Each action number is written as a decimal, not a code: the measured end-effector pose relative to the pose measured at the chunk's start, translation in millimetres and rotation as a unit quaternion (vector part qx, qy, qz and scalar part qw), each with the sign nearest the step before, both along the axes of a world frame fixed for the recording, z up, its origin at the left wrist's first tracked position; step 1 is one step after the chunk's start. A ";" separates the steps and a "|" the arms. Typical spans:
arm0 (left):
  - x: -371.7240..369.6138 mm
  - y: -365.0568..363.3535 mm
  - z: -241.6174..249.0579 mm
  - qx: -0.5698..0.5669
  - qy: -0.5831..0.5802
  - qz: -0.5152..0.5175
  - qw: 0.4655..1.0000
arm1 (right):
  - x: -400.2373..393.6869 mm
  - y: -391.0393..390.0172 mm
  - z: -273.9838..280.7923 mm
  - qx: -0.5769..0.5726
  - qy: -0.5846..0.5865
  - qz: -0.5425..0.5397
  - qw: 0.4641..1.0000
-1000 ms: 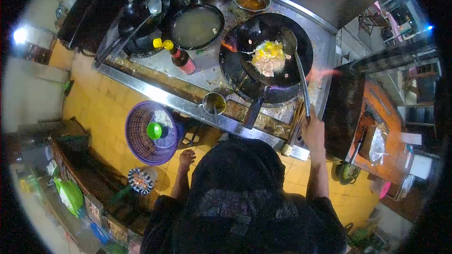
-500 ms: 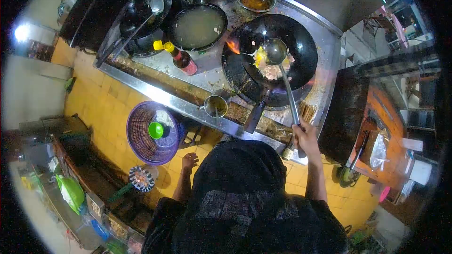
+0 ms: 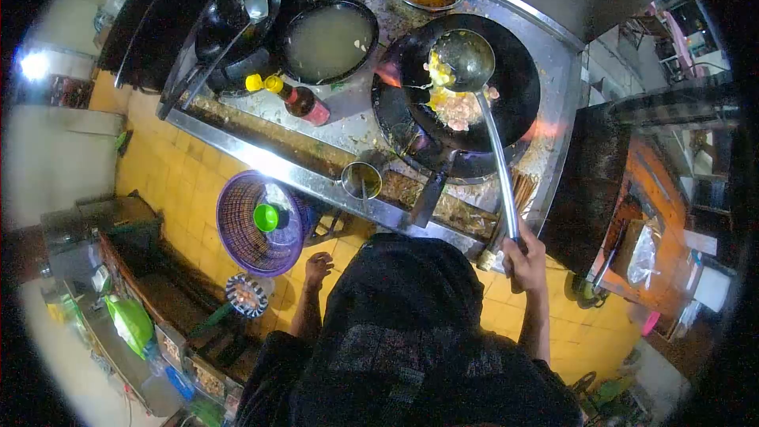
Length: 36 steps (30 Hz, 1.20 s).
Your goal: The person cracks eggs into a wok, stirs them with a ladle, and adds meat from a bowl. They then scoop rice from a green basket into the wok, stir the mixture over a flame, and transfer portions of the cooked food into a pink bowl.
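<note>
1. Since half a second ago, the ladle [image 3: 484,111] has lifted: its bowl now sits raised over the far side of the wok [image 3: 466,83], and the right hand [image 3: 523,259] has pulled back toward the body.
2. That right hand is wrapped tight around the end of the ladle's long handle.
3. Egg and meat [image 3: 451,103] lie in the wok, with flame at its left rim.
4. The left hand [image 3: 318,267] hangs loose by the hip, fingers relaxed, holding nothing.
5. A purple basket [image 3: 257,225] stands on the floor, just left of that hand.
6. A red-labelled bottle [image 3: 299,99] lies on the tabletop beside a pan of broth [image 3: 330,39].
</note>
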<state>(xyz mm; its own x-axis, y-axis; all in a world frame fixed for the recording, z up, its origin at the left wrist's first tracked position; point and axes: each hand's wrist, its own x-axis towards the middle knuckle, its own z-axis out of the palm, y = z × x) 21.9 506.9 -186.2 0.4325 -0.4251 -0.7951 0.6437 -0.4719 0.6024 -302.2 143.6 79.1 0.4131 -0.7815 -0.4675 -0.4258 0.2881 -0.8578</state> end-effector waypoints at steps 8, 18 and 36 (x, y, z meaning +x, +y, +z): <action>-0.5 -28.1 12.5 0.083 0.010 -0.018 0.996 | -1.3 -5.7 1.5 0.000 0.003 -0.008 1.000; -4.9 -22.7 22.5 0.031 0.002 0.015 0.999 | 2.7 5.4 -23.9 -0.211 0.207 0.122 0.947; -7.7 -25.3 20.3 0.081 0.008 0.001 0.997 | 6.8 2.6 -19.3 -0.163 0.238 0.035 0.957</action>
<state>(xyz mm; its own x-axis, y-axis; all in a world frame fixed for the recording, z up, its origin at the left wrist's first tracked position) 14.2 481.6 -165.9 0.4203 -0.2888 -0.8602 0.6541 -0.5606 0.5078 -295.5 146.2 59.8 0.2703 -0.8965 -0.3511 -0.7991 -0.0055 -0.6012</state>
